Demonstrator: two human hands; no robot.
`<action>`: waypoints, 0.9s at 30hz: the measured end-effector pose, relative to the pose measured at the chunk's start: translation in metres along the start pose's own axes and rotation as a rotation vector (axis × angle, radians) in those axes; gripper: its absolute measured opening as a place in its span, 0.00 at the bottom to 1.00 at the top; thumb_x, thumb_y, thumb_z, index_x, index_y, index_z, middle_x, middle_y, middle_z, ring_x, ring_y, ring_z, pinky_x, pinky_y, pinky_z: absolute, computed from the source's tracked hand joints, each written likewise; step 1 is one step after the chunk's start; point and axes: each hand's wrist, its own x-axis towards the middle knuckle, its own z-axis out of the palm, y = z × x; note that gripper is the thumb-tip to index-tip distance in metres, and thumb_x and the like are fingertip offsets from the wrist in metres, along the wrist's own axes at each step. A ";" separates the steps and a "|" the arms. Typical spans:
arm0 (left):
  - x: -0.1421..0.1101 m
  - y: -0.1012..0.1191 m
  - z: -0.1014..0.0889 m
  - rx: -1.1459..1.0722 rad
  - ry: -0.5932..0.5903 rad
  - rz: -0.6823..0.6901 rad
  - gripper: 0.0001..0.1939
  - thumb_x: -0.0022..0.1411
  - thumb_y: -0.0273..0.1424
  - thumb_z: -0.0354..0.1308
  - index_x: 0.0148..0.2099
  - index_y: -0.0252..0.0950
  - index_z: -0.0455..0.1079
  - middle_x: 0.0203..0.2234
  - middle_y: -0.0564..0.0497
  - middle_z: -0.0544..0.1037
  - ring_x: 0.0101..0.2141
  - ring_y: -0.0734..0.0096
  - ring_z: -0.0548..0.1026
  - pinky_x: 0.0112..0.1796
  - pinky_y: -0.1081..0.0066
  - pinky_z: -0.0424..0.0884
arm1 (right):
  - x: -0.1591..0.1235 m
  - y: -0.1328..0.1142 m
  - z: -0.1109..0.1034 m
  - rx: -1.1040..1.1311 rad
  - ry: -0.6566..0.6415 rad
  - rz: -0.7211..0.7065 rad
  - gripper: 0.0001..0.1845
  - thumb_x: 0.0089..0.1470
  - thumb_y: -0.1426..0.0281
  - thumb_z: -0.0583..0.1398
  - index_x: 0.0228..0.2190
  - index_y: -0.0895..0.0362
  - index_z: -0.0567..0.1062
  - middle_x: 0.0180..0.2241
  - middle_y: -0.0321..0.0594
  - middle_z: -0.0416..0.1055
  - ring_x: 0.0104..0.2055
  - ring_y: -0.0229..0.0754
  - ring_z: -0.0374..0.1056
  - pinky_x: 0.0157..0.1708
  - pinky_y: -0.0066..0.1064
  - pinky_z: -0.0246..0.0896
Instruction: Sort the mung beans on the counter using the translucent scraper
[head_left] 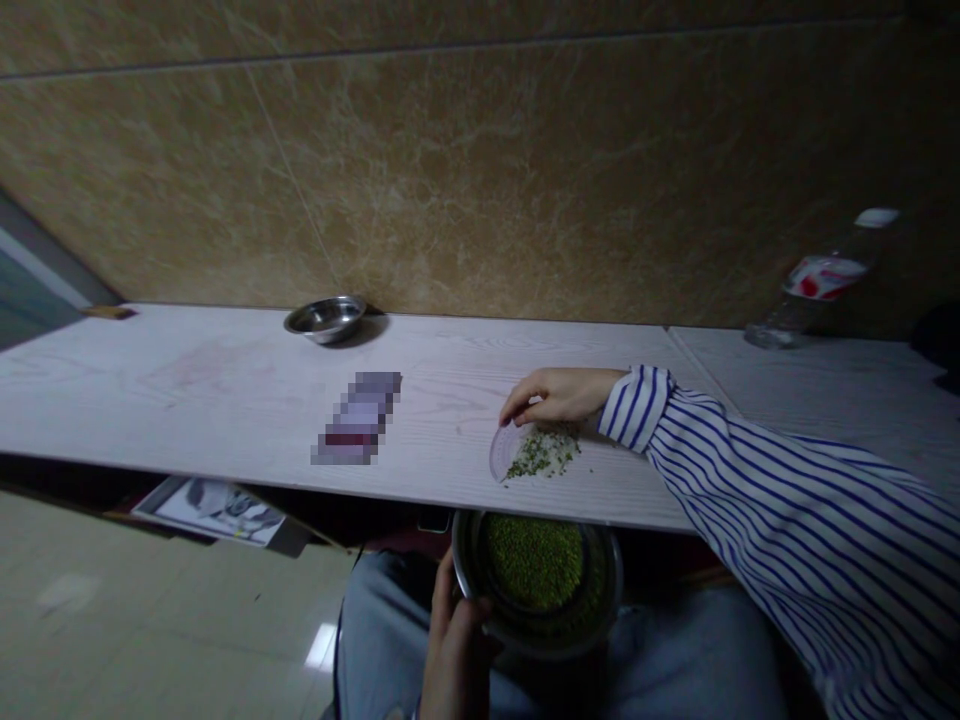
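My left hand (pixel 459 635) is closed on the rim of a metal bowl (pixel 611 590), which it holds over my lap below the counter's front edge. Small green beans (pixel 534 560) cover the bottom of this bowl. On the counter, my right hand (pixel 551 395) pinches the upper edge of a clear, round plastic lid (pixel 500 455). The lid stands tilted against a small pile of mixed green and white grains (pixel 546 452). A few stray grains lie around the pile. The undersides of my right fingers are partly hidden.
A shallow metal bowl (pixel 326 322) stands near the wall, left of centre. A blurred-out flat item (pixel 358 418) lies on the white counter (pixel 442 355). At the far right a plastic bottle (pixel 821 280) stands by the wall. An open drawer (pixel 214 510) juts out below left.
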 end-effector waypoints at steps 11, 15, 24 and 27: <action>-0.003 0.001 0.004 -0.030 -0.026 0.055 0.36 0.50 0.32 0.63 0.63 0.44 0.66 0.53 0.44 0.75 0.48 0.52 0.73 0.48 0.59 0.70 | -0.036 0.002 0.013 -0.141 0.329 -0.090 0.13 0.58 0.76 0.60 0.42 0.57 0.82 0.42 0.44 0.82 0.45 0.42 0.76 0.49 0.35 0.68; -0.003 0.003 0.004 -0.023 -0.026 0.054 0.36 0.51 0.30 0.62 0.64 0.45 0.65 0.52 0.45 0.76 0.44 0.57 0.73 0.48 0.60 0.70 | -0.048 0.000 0.026 -0.193 0.527 -0.031 0.13 0.60 0.73 0.59 0.45 0.56 0.81 0.43 0.43 0.82 0.45 0.43 0.77 0.49 0.37 0.70; -0.002 0.003 -0.003 -0.015 -0.032 0.037 0.39 0.51 0.31 0.62 0.66 0.46 0.63 0.52 0.44 0.77 0.42 0.57 0.76 0.45 0.58 0.72 | -0.091 -0.016 0.090 -0.231 0.841 0.173 0.14 0.60 0.71 0.58 0.45 0.59 0.80 0.40 0.45 0.83 0.38 0.44 0.79 0.39 0.34 0.75; -0.003 0.003 -0.002 -0.025 0.003 0.049 0.41 0.50 0.31 0.63 0.68 0.45 0.61 0.53 0.43 0.77 0.45 0.53 0.76 0.45 0.58 0.72 | -0.097 -0.023 0.104 -0.252 0.842 0.180 0.13 0.60 0.72 0.58 0.44 0.59 0.80 0.38 0.44 0.83 0.36 0.43 0.78 0.38 0.32 0.74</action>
